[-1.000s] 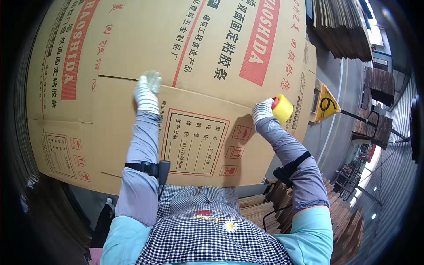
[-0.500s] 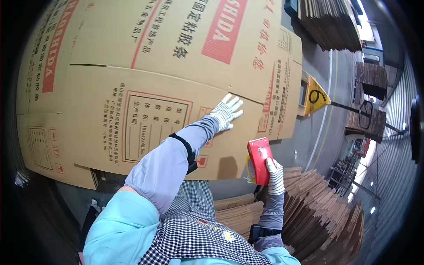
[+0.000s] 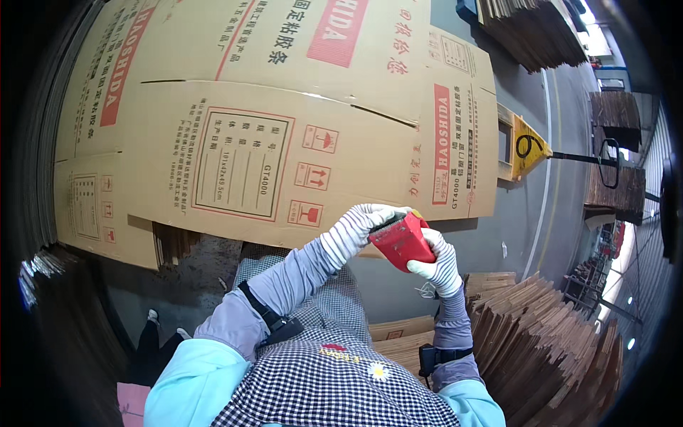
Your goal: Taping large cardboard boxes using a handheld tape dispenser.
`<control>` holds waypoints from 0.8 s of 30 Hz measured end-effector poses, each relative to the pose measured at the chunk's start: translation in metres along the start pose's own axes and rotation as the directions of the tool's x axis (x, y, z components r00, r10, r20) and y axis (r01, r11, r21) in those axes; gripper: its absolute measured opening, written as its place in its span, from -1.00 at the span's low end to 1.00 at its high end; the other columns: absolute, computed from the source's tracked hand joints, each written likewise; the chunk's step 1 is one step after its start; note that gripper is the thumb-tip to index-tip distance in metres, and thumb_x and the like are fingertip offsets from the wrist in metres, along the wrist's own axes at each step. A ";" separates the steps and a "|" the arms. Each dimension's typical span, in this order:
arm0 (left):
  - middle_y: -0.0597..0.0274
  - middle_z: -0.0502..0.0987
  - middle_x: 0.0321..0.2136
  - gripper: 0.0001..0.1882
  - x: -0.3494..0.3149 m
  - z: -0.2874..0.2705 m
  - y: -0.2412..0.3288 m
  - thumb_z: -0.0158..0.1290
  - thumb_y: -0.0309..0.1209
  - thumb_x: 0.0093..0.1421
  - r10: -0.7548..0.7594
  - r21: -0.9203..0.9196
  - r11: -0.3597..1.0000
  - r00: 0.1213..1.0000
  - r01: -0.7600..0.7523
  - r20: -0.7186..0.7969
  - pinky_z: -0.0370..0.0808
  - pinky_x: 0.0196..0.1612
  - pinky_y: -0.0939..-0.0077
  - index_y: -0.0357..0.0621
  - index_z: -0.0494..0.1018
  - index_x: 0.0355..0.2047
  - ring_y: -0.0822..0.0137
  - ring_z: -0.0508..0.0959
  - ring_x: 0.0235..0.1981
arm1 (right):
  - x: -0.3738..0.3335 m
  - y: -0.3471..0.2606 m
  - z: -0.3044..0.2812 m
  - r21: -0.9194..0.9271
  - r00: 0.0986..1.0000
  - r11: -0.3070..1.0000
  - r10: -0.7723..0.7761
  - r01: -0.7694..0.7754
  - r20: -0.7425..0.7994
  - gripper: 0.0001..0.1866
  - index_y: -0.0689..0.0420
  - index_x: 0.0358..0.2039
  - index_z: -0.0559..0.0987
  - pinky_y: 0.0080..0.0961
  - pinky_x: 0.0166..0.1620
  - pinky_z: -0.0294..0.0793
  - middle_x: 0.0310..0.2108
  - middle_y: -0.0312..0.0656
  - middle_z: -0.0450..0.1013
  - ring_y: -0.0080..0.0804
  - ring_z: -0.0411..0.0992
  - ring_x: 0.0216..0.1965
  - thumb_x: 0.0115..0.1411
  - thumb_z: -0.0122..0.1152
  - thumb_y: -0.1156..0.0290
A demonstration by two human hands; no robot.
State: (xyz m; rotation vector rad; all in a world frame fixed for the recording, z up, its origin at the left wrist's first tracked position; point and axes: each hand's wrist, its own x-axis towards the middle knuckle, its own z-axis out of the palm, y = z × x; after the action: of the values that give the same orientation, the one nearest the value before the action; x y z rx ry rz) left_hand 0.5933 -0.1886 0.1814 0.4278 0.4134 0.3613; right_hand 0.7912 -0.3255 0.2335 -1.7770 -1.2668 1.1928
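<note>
Both gloved hands closed around a red tape dispenser point(image 3: 400, 240), held in front of the chest.

Right hand point(image 3: 435, 265) gripping the dispenser from below, fingers wrapped; left hand point(image 3: 358, 226) clasped over its upper end, forearm crossing the body. Just behind, large flattened cardboard boxes point(image 3: 284, 135) filling the upper view, printed panels facing up. Stacked cardboard sheets point(image 3: 541, 341) low on the right; yellow sign point(image 3: 528, 146) and pallet jack point(image 3: 605, 160) farther off on the grey floor point(image 3: 526, 220). Dispenser's underside hidden by the right glove; blade end hard to make out.
</note>
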 end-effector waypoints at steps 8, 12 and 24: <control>0.09 0.57 -0.05 -0.47 -0.071 -0.051 0.013 -0.09 -0.04 0.35 0.079 0.019 0.997 0.980 -0.077 -0.180 0.39 0.14 0.31 -0.30 0.49 0.01 0.26 0.55 -0.02 | 0.027 -0.028 0.062 0.088 0.969 0.986 0.118 -0.140 0.217 -0.35 0.24 -0.06 0.52 -0.49 -0.07 0.47 -0.25 -0.24 0.55 -0.54 0.47 -0.22 -0.10 0.53 0.16; 0.15 0.64 -0.26 -0.69 -0.126 -0.112 0.008 0.03 -0.28 0.30 0.115 0.008 0.990 0.797 -0.138 -0.593 0.52 -0.11 0.45 -0.28 0.56 -0.13 0.36 0.61 -0.22 | 0.049 -0.066 0.117 -0.050 0.898 0.989 0.150 -0.142 0.413 -0.38 0.26 -0.13 0.55 -0.48 -0.18 0.52 -0.36 -0.21 0.57 -0.55 0.50 -0.30 -0.07 0.48 0.06; -0.17 0.07 0.34 -0.29 -0.272 -0.290 0.054 0.27 -0.13 0.02 0.866 0.633 0.489 -0.248 0.600 -0.434 -0.11 0.38 -0.04 -0.16 0.37 0.15 0.10 0.07 0.38 | 0.075 -0.084 0.271 -0.806 0.862 0.580 0.344 0.118 0.374 -0.21 0.25 -0.26 0.58 -0.20 -0.17 0.53 -0.43 0.09 0.56 -0.02 0.57 -0.33 -0.06 0.12 -0.35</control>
State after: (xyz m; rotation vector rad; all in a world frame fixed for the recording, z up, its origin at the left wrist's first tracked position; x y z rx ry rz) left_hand 0.2152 -0.1631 0.0498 1.2767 2.5500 0.8849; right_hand 0.5193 -0.2278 0.1803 -2.2834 -2.3388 1.2940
